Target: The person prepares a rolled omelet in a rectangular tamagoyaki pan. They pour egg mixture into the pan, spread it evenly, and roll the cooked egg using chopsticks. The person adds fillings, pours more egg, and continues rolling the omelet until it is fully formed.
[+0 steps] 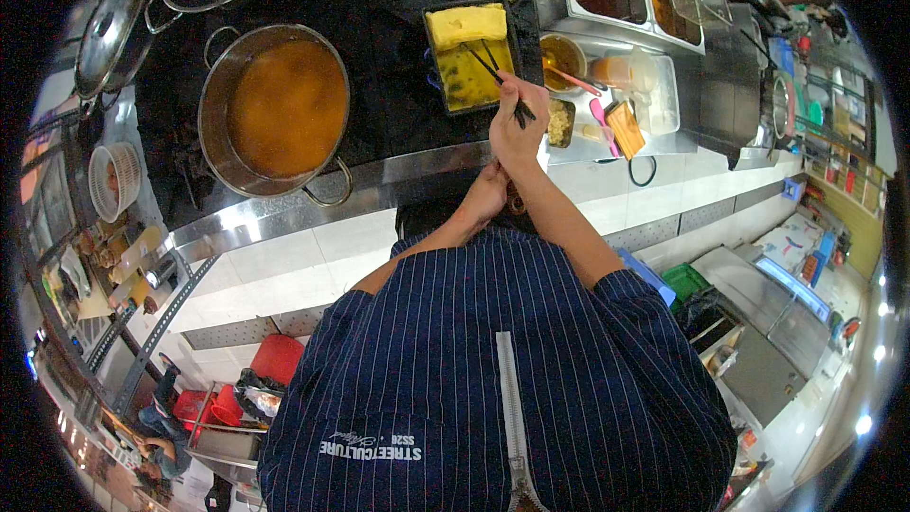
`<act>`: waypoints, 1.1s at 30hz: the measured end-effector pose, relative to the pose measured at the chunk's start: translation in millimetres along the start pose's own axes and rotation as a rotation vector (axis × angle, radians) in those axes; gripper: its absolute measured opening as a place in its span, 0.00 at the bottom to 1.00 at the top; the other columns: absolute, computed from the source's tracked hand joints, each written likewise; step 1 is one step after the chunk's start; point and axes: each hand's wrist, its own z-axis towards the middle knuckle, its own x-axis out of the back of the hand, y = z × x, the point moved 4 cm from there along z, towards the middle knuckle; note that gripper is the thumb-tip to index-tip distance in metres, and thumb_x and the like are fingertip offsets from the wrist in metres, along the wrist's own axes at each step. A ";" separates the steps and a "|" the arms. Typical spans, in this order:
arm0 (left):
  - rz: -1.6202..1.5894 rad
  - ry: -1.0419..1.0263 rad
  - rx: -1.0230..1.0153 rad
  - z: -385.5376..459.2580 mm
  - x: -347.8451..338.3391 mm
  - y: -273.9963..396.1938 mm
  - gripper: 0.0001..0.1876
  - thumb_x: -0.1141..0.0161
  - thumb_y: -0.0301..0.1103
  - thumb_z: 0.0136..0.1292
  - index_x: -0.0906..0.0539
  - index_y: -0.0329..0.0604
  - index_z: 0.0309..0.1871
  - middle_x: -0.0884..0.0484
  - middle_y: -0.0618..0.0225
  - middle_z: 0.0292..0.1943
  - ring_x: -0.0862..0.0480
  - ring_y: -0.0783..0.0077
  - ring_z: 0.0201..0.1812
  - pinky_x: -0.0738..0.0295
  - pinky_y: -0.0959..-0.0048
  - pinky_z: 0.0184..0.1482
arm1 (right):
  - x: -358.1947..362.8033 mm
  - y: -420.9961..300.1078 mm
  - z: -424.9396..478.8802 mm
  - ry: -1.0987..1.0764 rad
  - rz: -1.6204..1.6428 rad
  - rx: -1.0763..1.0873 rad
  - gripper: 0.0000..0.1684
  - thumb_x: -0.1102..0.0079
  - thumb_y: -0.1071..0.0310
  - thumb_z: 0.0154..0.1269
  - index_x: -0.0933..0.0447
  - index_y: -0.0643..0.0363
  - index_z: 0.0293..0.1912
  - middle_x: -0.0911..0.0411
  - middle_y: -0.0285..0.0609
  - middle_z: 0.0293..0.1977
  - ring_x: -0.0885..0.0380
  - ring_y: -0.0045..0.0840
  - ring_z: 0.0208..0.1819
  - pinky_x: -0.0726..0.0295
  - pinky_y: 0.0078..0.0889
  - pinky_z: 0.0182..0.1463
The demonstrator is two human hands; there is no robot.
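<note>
A rectangular tamagoyaki pan [515, 35] sits over a burner. At its far end lies a thick folded yellow egg roll [466, 24], while a thin layer of egg [469, 80] with dark patches covers the nearer part. My right hand [522, 117] grips black chopsticks [486, 65], whose spread tips reach the egg near the roll's front edge. Below that wrist, my left hand [485, 193] is closed around what appears to be the pan's handle, mostly hidden by my hands.
A large pot of orange-brown liquid [288, 110] stands left of the pan. Right of it are a container of brown liquid [561, 60], a pink spatula [603, 124], a wood-topped brush or block [625, 129] and a clear plastic tray [667, 96]. A person [160, 451] is at lower left.
</note>
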 end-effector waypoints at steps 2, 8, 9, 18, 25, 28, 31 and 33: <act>0.036 -0.018 -0.021 1.0 0.9 -1.0 0.18 0.57 0.38 0.80 0.29 0.41 0.65 0.18 0.65 0.49 0.19 0.71 0.42 0.23 0.72 0.42 | -0.9 3.1 0.4 0.001 0.014 -0.050 0.13 0.41 0.61 0.73 0.15 0.60 0.41 0.16 0.43 0.36 0.24 0.34 0.42 0.27 0.35 0.49; 0.039 -0.041 -0.021 -6.2 -0.8 6.3 0.20 0.56 0.40 0.81 0.32 0.42 0.68 0.18 0.67 0.48 0.21 0.75 0.40 0.25 0.75 0.43 | -2.8 4.6 4.6 0.057 0.045 -0.040 0.12 0.43 0.63 0.73 0.16 0.61 0.41 0.17 0.43 0.35 0.24 0.34 0.41 0.27 0.35 0.48; 0.031 -0.059 -0.003 -7.4 -0.7 8.9 0.20 0.56 0.40 0.80 0.32 0.42 0.69 0.18 0.67 0.50 0.21 0.75 0.43 0.25 0.75 0.45 | -2.0 1.1 7.3 0.062 0.025 -0.038 0.12 0.43 0.64 0.73 0.16 0.61 0.41 0.17 0.43 0.35 0.24 0.34 0.41 0.27 0.35 0.48; 0.173 -0.078 -0.172 -16.5 -6.9 27.8 0.21 0.61 0.48 0.81 0.27 0.37 0.51 0.20 0.65 0.35 0.19 0.73 0.34 0.23 0.71 0.40 | 0.9 -17.1 26.4 -0.021 -0.054 -0.086 0.29 0.55 0.48 0.79 0.17 0.64 0.44 0.15 0.49 0.34 0.20 0.34 0.42 0.27 0.36 0.52; 0.145 -0.082 -0.175 -21.5 -13.5 36.8 0.21 0.61 0.48 0.81 0.28 0.38 0.46 0.22 0.64 0.31 0.18 0.70 0.31 0.21 0.70 0.35 | -0.7 -23.8 37.5 -0.039 -0.104 -0.103 0.33 0.57 0.44 0.78 0.15 0.63 0.42 0.14 0.49 0.34 0.22 0.36 0.42 0.28 0.40 0.52; 0.136 -0.081 -0.173 -21.0 -13.4 36.9 0.21 0.61 0.48 0.81 0.28 0.38 0.45 0.22 0.64 0.31 0.18 0.70 0.31 0.20 0.69 0.34 | -1.0 -29.3 40.5 -0.057 -0.114 -0.105 0.34 0.59 0.43 0.78 0.15 0.62 0.43 0.14 0.48 0.34 0.24 0.37 0.43 0.29 0.40 0.52; 0.144 -0.087 -0.178 -21.9 -14.5 39.5 0.20 0.61 0.48 0.81 0.28 0.38 0.46 0.21 0.63 0.31 0.18 0.70 0.31 0.19 0.69 0.34 | -0.1 -31.3 41.4 -0.069 -0.115 -0.133 0.34 0.59 0.42 0.78 0.15 0.62 0.42 0.14 0.48 0.34 0.24 0.37 0.43 0.29 0.40 0.52; 0.159 -0.083 -0.190 -23.9 -15.9 43.0 0.20 0.61 0.48 0.81 0.28 0.38 0.46 0.21 0.63 0.31 0.18 0.71 0.30 0.19 0.69 0.34 | 0.0 -29.2 41.2 -0.077 -0.110 -0.155 0.34 0.59 0.42 0.78 0.14 0.62 0.42 0.14 0.48 0.34 0.24 0.37 0.43 0.29 0.40 0.52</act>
